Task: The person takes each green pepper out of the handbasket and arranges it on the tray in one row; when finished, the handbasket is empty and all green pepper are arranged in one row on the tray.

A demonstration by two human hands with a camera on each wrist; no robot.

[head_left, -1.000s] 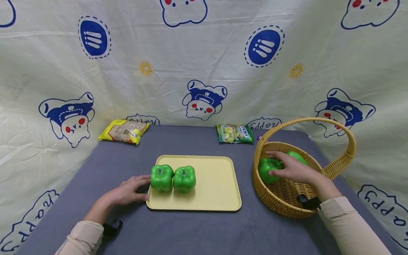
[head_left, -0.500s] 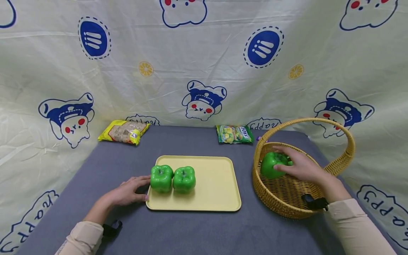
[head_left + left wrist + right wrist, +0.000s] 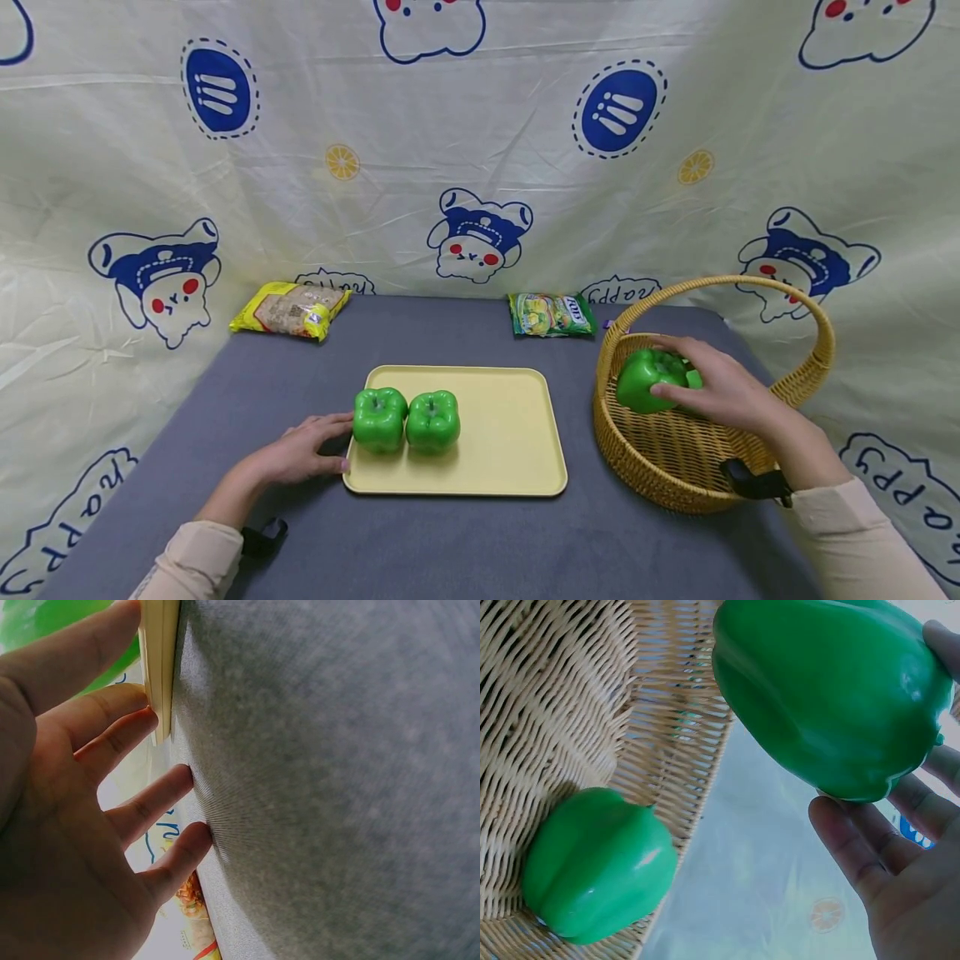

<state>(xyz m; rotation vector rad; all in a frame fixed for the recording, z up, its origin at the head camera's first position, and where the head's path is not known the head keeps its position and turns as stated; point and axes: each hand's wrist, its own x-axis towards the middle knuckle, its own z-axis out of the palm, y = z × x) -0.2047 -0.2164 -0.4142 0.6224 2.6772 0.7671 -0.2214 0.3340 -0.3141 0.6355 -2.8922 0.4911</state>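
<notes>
In the head view, my right hand (image 3: 723,390) grips a green bell pepper (image 3: 647,383) inside the mouth of the wicker basket (image 3: 652,483). The right wrist view has this pepper raised clear of the weave, fingers and thumb around its stem end. A second green pepper (image 3: 600,870) lies deeper in the basket. My left hand (image 3: 307,450) rests at the left edge of the cream tray (image 3: 506,433), its fingers extended and touching the rim. On the tray's left half, a green pepper (image 3: 380,421) sits side by side with another green pepper (image 3: 433,422).
The basket's tall arched handle (image 3: 813,367) rises over the right arm. At the back of the grey table (image 3: 435,550) lie a yellow snack bag (image 3: 292,310) on the left and a green snack packet (image 3: 553,315) nearer the basket. A printed cloth hangs behind.
My right hand has closed around a pepper in the basket, lifted it and drawn slightly to the right. The left hand, the tray and its two peppers have stayed put.
</notes>
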